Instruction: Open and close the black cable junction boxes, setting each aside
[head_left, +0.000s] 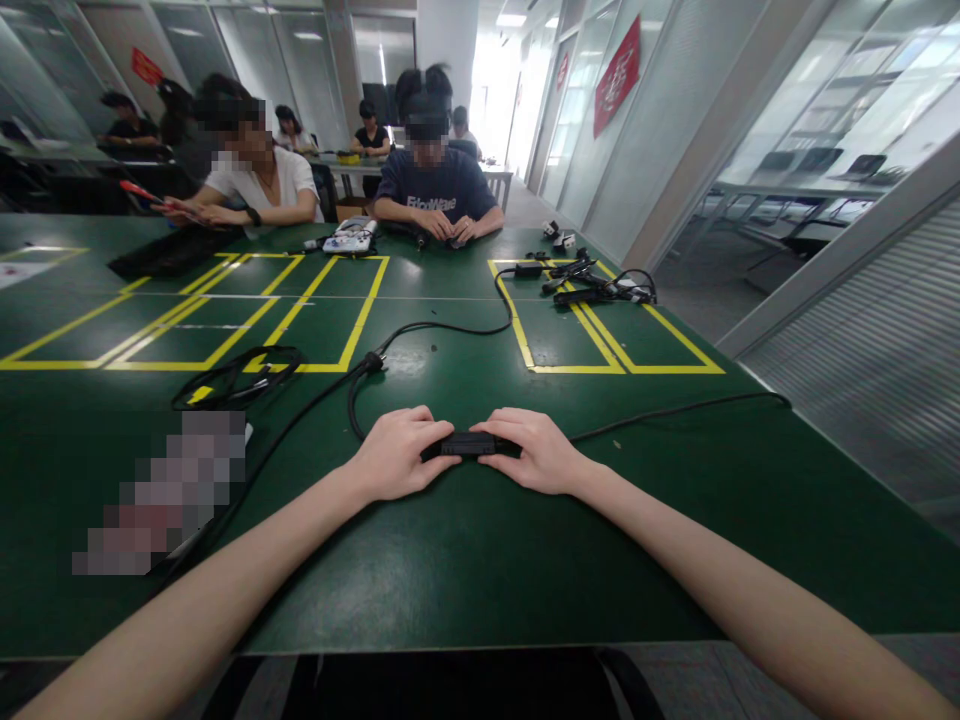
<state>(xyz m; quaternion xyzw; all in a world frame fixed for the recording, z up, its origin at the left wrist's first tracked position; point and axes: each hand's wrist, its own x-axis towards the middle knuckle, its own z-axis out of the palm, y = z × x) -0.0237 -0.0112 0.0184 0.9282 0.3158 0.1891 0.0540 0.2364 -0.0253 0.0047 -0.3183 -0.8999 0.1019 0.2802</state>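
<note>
A small black power adapter (469, 443) is held level between my two hands, just above or on the green table; I cannot tell which. My left hand (401, 452) pinches its left end between thumb and fingers. Its right end is in the closed fingers of my right hand (534, 450). One black cable (675, 408) runs from beside my right hand to the table's right edge. Another loops behind my left hand, near a black plug (373, 362). The adapter's two ends are partly hidden by my fingers.
Yellow tape outlines mark the green table (465, 560). A coiled black cable (240, 378) and a blurred flat item (169, 495) lie at left. Tangled cables (592, 285) sit at the far right. Two people work across the table, near a white device (351, 236) and a black tray (169, 250).
</note>
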